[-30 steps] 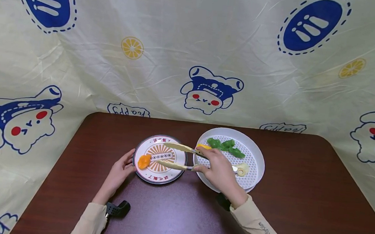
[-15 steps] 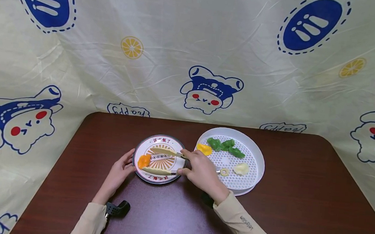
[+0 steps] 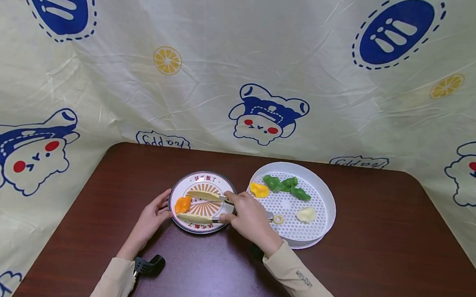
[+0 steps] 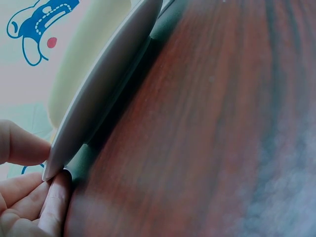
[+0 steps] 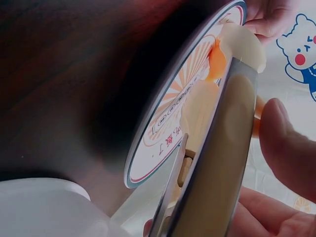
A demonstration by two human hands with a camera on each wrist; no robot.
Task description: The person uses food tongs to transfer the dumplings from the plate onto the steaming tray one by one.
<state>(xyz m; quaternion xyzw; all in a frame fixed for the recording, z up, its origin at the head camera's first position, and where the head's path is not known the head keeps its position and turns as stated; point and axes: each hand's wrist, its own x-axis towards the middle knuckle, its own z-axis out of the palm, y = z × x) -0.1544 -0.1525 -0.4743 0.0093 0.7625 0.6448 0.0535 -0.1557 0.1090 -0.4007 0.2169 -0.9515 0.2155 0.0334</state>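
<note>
A round patterned plate [image 3: 218, 183] sits on the brown table with an orange dumpling [image 3: 182, 205] on its left part. My left hand [image 3: 153, 216] holds the plate's left rim [image 4: 98, 94] with its fingers [image 4: 29, 202]. My right hand [image 3: 249, 217] grips cream tongs [image 3: 201, 207], whose two arms lie spread over the plate with tips beside the orange dumpling [image 5: 217, 59]. In the right wrist view the tongs [image 5: 222, 148] fill the frame in front of the plate [image 5: 163, 138].
A white perforated tray [image 3: 326, 197] to the right of the plate holds a yellow dumpling [image 3: 258, 189], green dumplings [image 3: 287, 185] and a pale dumpling [image 3: 306, 214]. A printed cloth backdrop [image 3: 244, 65] surrounds the table [image 3: 381, 253].
My right hand has carried the tongs leftward from over the white tray to over the plate, and the tongs' tips now flank the orange dumpling. My left hand has stayed on the plate's rim.
</note>
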